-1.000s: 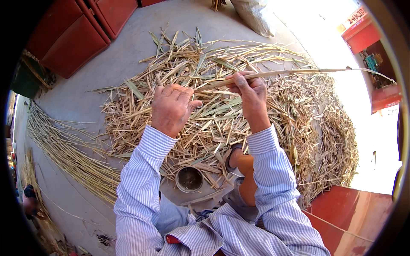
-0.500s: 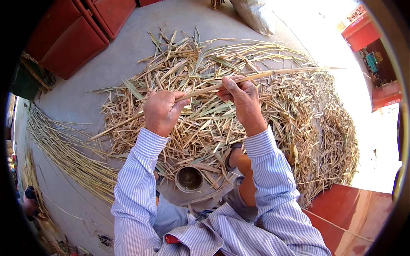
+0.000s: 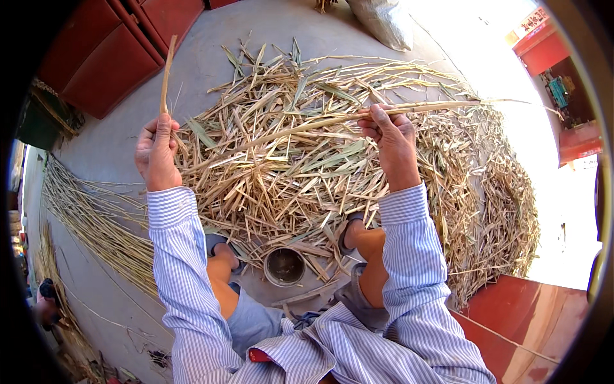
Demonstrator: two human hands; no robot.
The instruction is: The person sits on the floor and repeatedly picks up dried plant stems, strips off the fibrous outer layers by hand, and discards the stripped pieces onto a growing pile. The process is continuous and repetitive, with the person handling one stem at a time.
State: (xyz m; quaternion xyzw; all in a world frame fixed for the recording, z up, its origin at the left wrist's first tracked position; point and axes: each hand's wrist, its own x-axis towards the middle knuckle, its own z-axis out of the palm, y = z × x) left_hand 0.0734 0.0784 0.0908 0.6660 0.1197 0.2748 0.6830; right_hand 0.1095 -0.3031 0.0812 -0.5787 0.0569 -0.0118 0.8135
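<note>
My right hand (image 3: 391, 137) pinches a long, pale dry plant stalk (image 3: 294, 130) that slants across the heap from lower left to far right. On the left, my left hand (image 3: 158, 150) is closed on a strip of dry husk (image 3: 167, 77), which points upward, its lower end hanging below the fingers. The two hands are wide apart. Beneath them spreads a broad heap of dry husks and leaves (image 3: 300, 185), straw-coloured with some green pieces.
Between my feet stands a small round metal container (image 3: 284, 267) with dark contents. A bundle of long thin stalks (image 3: 96, 217) lies at the left. Red padded furniture (image 3: 112, 64) is at the far left, a pale sack (image 3: 384, 22) at the back, and a red panel (image 3: 499, 313) near right.
My left hand has moved left, away from the stalk, and now holds a husk strip upright. My right hand has shifted slightly right, still on the stalk.
</note>
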